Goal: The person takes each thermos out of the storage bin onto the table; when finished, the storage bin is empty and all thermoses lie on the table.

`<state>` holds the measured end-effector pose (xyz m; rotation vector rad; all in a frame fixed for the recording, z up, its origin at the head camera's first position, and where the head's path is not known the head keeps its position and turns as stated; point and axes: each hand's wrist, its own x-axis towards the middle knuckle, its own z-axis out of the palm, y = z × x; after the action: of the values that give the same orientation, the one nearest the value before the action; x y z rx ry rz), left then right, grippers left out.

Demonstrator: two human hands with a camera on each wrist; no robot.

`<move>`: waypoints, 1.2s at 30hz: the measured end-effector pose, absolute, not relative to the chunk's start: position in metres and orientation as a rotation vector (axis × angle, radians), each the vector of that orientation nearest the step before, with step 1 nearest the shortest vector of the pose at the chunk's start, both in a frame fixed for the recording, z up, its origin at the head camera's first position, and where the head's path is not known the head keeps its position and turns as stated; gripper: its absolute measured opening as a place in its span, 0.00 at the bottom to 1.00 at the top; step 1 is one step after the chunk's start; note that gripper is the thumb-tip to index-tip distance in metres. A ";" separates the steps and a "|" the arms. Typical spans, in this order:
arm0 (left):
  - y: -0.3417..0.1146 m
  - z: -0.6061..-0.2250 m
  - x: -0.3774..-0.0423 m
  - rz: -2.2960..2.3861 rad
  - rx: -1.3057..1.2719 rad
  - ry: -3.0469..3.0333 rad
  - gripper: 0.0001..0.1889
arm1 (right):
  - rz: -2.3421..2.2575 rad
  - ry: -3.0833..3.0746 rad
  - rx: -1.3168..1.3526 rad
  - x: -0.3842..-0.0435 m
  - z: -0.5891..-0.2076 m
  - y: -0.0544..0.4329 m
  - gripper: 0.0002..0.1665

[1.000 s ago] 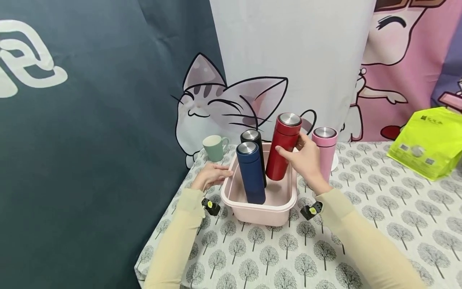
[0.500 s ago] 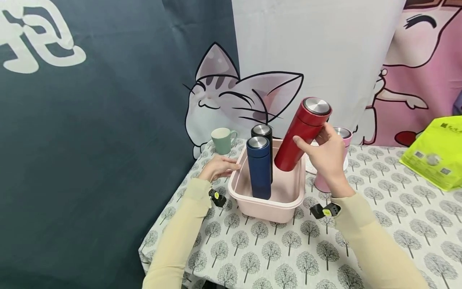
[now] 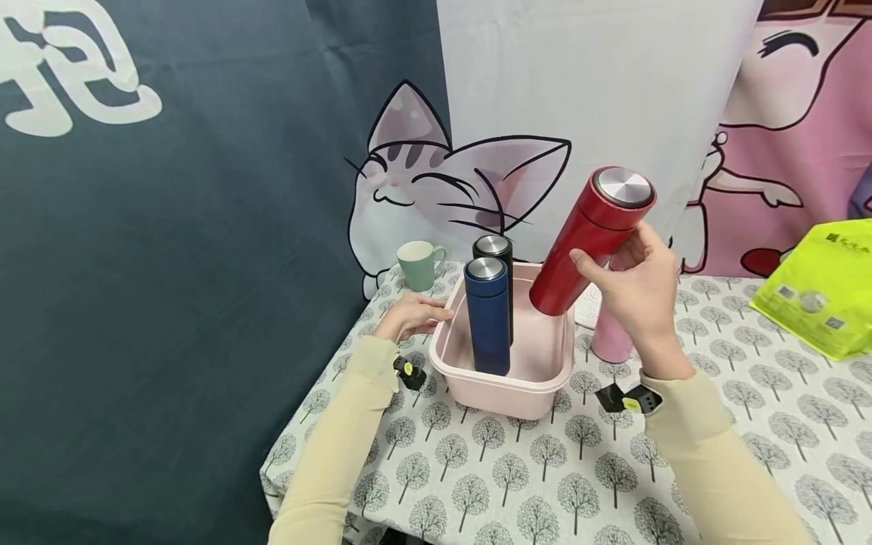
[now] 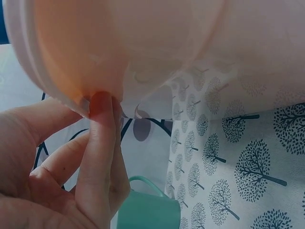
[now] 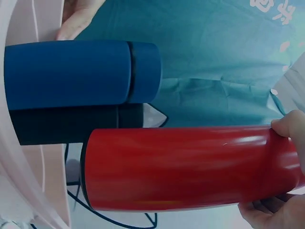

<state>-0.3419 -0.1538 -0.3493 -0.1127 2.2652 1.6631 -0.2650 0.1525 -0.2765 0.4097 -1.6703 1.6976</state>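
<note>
My right hand (image 3: 635, 291) grips a red thermos (image 3: 587, 238) around its upper body, thumb on the near side. The thermos leans to the right, its base over the right side of a pale pink plastic basin (image 3: 500, 383). In the right wrist view, the red thermos (image 5: 181, 167) spans the lower half. A blue thermos (image 3: 487, 322) stands inside the basin, with a black thermos (image 3: 493, 244) just behind it, partly hidden. At the basin's left rim, my left hand (image 3: 412, 315) pinches the edge; the left wrist view shows fingertips (image 4: 101, 106) against the wall.
Right of the basin is a pink thermos (image 3: 611, 337), mostly hidden behind my right hand, near a white round mat (image 3: 586, 309). A green mug (image 3: 417, 266) stands at the back left, and a lime-yellow bag (image 3: 817, 291) lies far right on the tree-patterned tablecloth (image 3: 511, 469).
My right hand has lifted the red thermos up and to the right, tilting it from nearly upright. The left hand stays at the basin's rim. The head view has shifted slightly.
</note>
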 end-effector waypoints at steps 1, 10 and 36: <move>-0.154 -0.349 -0.342 1.662 -0.113 2.266 0.25 | 1.679 -1.685 0.395 -0.263 -0.275 0.154 0.32; -0.154 -0.352 -0.343 1.674 -0.096 2.267 0.25 | 1.585 -1.734 0.364 -0.251 -0.268 0.164 0.34; -0.152 -0.351 -0.346 1.703 -0.122 2.241 0.24 | 1.280 -2.139 0.123 -0.234 -0.305 0.212 0.35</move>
<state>-0.3465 -0.1521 -0.3508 -0.1225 2.2409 1.7029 -0.2337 0.2116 -0.3053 0.1229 -2.1390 1.2796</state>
